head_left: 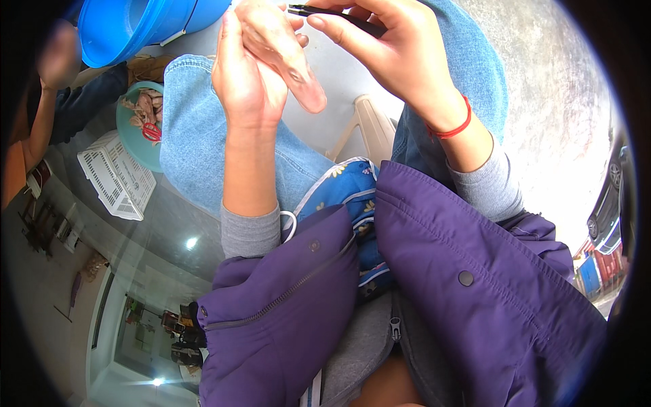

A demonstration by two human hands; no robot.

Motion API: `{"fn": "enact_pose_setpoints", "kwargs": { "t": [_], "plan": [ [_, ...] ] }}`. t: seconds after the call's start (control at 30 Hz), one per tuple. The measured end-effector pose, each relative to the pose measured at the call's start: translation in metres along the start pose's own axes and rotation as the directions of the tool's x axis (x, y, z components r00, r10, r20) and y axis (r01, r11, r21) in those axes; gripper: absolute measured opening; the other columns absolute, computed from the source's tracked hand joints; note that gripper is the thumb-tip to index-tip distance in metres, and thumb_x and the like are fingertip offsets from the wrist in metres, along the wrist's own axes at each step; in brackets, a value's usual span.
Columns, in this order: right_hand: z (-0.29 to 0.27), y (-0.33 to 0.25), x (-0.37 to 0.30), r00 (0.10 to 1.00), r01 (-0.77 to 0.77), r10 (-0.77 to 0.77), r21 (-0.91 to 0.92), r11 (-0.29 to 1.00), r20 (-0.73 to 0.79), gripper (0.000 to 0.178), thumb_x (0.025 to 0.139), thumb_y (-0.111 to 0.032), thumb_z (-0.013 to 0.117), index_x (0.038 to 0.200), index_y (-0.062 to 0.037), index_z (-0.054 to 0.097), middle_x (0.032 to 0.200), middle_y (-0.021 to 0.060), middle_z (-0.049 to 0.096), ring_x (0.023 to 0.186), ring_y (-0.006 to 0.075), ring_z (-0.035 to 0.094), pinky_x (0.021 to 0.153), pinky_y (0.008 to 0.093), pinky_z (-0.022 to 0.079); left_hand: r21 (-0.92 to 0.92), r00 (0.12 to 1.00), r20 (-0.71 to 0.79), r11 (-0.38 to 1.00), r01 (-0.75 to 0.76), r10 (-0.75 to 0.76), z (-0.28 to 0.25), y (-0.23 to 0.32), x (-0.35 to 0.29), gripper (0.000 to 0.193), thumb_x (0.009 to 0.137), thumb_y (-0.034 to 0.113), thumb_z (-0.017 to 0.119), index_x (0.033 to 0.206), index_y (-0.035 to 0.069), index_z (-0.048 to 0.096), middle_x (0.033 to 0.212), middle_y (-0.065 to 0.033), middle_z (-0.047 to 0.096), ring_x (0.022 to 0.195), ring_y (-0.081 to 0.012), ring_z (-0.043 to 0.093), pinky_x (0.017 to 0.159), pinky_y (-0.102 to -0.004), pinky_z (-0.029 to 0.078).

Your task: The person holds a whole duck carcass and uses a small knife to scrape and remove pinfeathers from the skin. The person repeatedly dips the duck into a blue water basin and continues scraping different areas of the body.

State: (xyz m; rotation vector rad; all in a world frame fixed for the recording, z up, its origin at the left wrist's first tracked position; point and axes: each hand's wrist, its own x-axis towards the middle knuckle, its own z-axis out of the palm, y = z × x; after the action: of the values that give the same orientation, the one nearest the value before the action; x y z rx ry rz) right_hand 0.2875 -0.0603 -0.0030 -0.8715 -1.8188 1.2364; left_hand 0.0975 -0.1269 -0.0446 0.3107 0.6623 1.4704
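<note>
Right now your left hand [247,74] is raised in front of you, its grip wrapped around a pale pinkish piece of raw meat [285,51], perhaps a chicken foot, though you cannot tell its exact kind. The piece sticks out of the grip toward your right, its rounded end hanging just below your other hand. Your right hand [390,47] sits just to the right of the left grip, fingers pinched on a thin dark tool [336,17] that lies almost level; its tip points toward the top of the meat and looks to be touching or nearly touching it. Whether it is a knife or something else is not clear.

A red string bracelet [453,125] circles your right wrist, below that grip. Grey cuffs and purple jacket sleeves [447,271] cover both forearms, and your blue jeans [196,142] lie beneath both hands, with a flowered blue cloth [349,186] in your lap.

Left of the left grip, well apart, a teal bowl [132,139] holds more pale pieces and something red. A white slotted basket [115,176] lies just below it on the floor, and a blue bucket [135,27] stands above it. Another person's hand [57,57] shows at the far left edge, beside the bucket. A pale plastic chair frame [373,125] shows between your knees.
</note>
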Motion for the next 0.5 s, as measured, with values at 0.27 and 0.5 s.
{"fn": "enact_pose_setpoints", "kwargs": {
  "t": [0.27,0.5],
  "plan": [
    [0.001,0.001,-0.001,0.992,-0.09,0.103,0.177,0.98,-0.067,0.015,0.093,-0.002,0.073,0.107,0.0024,0.072,0.094,0.0107,0.075,0.082,0.0128,0.072,0.07,0.0239,0.056,0.037,0.978,-0.208,0.999,0.023,-0.015,0.021,-0.008,-0.004,0.042,0.112,0.032,0.041,0.137,-0.001,0.05,0.11,-0.0112,0.065,0.096,-0.0217,0.066,0.084,-0.0353,0.056],
    [0.0,-0.002,0.003,0.993,-0.092,0.095,0.051,0.994,-0.062,0.016,0.09,-0.004,0.075,0.105,0.0005,0.072,0.088,0.0071,0.072,0.071,0.0093,0.065,0.064,0.0231,0.052,0.21,0.975,-0.153,0.969,-0.13,0.163,0.022,-0.013,0.004,0.038,0.112,0.029,0.042,0.136,0.0,0.049,0.113,-0.0102,0.063,0.101,-0.0203,0.064,0.087,-0.0308,0.054]
  ]
}}
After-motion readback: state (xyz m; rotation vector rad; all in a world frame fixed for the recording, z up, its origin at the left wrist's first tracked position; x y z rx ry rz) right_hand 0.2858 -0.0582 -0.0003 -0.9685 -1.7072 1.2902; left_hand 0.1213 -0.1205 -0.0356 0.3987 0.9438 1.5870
